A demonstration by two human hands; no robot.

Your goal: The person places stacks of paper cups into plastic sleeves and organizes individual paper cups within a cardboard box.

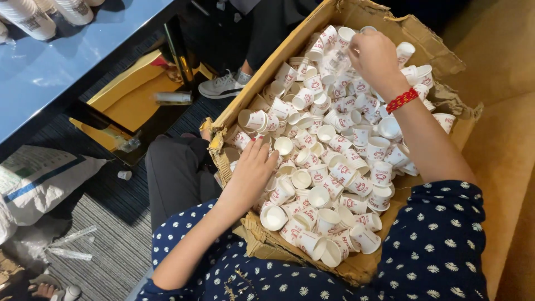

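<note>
Box: a torn cardboard box [245,89] rests on the person's lap and against a tan seat [501,145], its flaps ragged along the near edge.
Cups: small white paper cups [329,167] with red print fill the box in a loose heap, lying on their sides, upright and upside down.
Left hand: the left hand [253,167] lies flat on the cups near the box's left wall, fingers spread wide and holding nothing.
Right hand: the right hand [373,56] is over the far end of the heap, fingers curled down among the cups; whether it grips one cannot be told. A red bracelet [402,100] sits on that wrist.
Clothing: dark blue sleeves with white flowers [440,245].
Surroundings: a blue worktop [67,61] at upper left carries stacked cups [33,19]; a grey shoe [223,85] of another person shows beyond the box; a white sack [33,184] lies on the floor.
</note>
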